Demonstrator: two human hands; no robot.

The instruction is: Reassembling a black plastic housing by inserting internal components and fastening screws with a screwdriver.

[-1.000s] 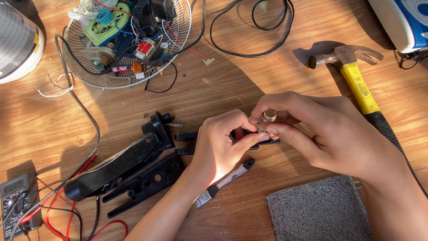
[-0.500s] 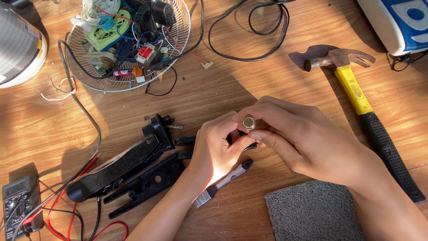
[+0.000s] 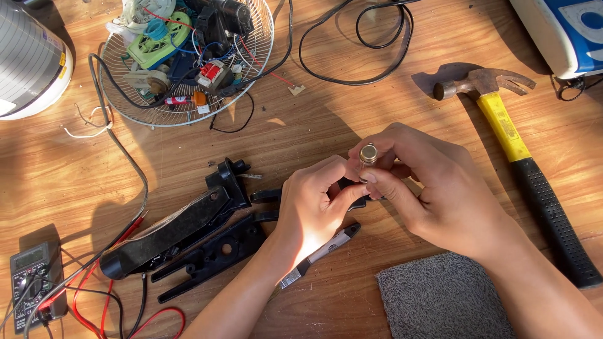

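Both hands meet over the middle of a wooden table. My right hand (image 3: pixel 433 188) pinches a small metal cylinder (image 3: pixel 368 154) between thumb and fingers, its round end facing up. My left hand (image 3: pixel 311 207) curls against it from the left, fingertips touching the same small part and a dark piece beneath it. Under my left wrist lies a small tool with a dark tip and pale handle (image 3: pixel 320 250). Left of the hands rests an opened black plastic housing (image 3: pixel 188 232) in two halves.
A claw hammer (image 3: pixel 515 150) with yellow and black handle lies at the right. A wire fan guard (image 3: pixel 182 63) holds loose parts and wires at the top left. Multimeter (image 3: pixel 34 285) with red leads sits bottom left, grey mat (image 3: pixel 440 298) bottom right, black cable (image 3: pixel 358 44) at the top.
The metal cylinder has turned so that its round end faces up, and both hands have shifted slightly on it. The table's items keep their places.
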